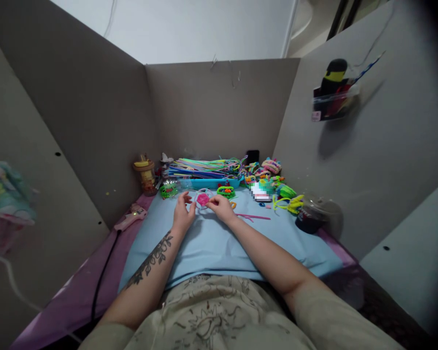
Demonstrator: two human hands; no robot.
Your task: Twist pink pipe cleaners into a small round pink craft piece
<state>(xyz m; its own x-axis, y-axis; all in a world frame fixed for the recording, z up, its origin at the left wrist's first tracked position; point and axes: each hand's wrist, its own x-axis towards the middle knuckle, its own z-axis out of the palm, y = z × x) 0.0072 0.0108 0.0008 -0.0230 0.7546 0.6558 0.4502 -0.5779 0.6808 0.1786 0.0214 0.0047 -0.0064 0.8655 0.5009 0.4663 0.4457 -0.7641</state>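
Note:
Over the blue cloth, my right hand (221, 209) pinches the edge of a pink coiled pipe-cleaner piece (202, 199) between thumb and fingers. Pale, thin loops curve around that piece. My left hand (184, 213) is just left of it, thumb and fingers apart; whether a fingertip touches a pale loop is too small to tell. Behind my hands sits a green fuzzy piece (226, 192) with coloured bits. A magenta pipe cleaner (255, 217) lies to the right of my right wrist.
A blue tray (211, 183) piled with pipe cleaners (204, 167) stands at the back. A pink glue gun (130, 217) and a lidded cup (145, 176) are at left. On the right are yellow pipe cleaners (295, 204) and a dark tub (310, 218). Grey panels surround the table.

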